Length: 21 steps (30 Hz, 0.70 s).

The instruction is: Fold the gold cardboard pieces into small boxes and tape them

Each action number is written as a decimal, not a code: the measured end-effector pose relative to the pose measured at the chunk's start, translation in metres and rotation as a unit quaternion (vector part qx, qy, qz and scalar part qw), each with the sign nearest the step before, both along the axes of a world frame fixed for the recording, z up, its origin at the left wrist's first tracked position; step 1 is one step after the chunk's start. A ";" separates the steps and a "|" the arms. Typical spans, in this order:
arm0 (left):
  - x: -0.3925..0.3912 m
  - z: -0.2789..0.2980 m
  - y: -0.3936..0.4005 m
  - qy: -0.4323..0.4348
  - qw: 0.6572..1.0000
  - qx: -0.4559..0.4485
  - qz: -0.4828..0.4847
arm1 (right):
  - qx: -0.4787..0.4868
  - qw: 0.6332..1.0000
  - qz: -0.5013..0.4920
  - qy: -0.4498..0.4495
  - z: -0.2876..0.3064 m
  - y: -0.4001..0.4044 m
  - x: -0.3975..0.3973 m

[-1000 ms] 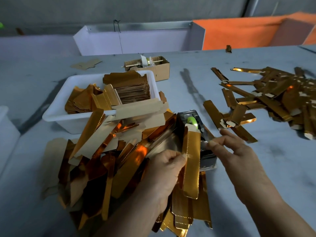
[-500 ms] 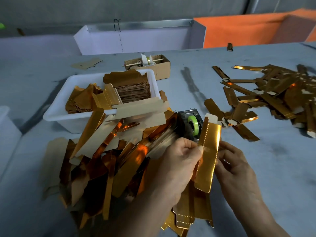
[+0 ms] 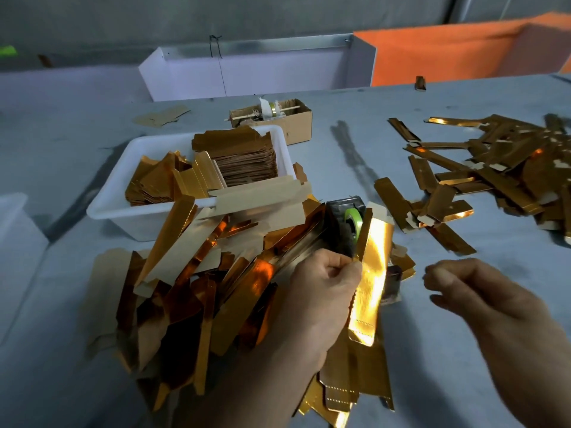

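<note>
Change: since half a second before, your right hand [image 3: 482, 307] had left the gold piece and drawn off to the right, while the piece stayed in your left.
Table: the wide grey table top [image 3: 355, 168] carried everything.
Loose heap: a sprawl of flat gold cardboard blanks [image 3: 197, 279] lay in front of you, left of centre.
Finished pile: slim gold folded boxes [image 3: 494, 168] lay scattered at the far right.
Tub: the white plastic tub [image 3: 105, 208] held more stacked gold blanks.
Left hand: your left hand [image 3: 321, 291] pinched the long shiny gold cardboard piece [image 3: 370, 273] by its edge, upright and partly folded, just in front of the dark tape dispenser with a green roll [image 3: 346, 223].
Right hand: loosely curled and blurred; you appeared to hold nothing, though a clear tape strip would not show.
Risk: held by one edge only, the piece could spring open or twist, so tape might land crooked or crease.
Writing: no brand, label or lettering could be read anywhere.
</note>
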<state>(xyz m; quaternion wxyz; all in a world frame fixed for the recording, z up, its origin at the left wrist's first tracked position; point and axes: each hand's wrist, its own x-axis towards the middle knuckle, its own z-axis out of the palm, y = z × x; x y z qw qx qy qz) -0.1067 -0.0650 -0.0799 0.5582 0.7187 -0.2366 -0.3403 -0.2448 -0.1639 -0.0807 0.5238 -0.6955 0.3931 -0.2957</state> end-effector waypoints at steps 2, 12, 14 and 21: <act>0.000 0.002 0.004 -0.008 1.000 -0.006 0.001 | 0.000 0.997 0.082 -0.009 0.014 0.007 -0.003; 0.003 0.012 0.021 -0.037 0.998 -0.041 -0.014 | 0.015 0.975 0.220 -0.028 0.044 0.021 0.026; 0.004 0.015 0.024 -0.035 0.998 -0.047 -0.021 | 0.007 0.975 0.217 -0.036 0.044 0.021 0.027; 0.005 0.024 0.029 -0.022 0.998 -0.046 -0.021 | -0.046 0.982 0.184 0.024 0.039 0.021 0.032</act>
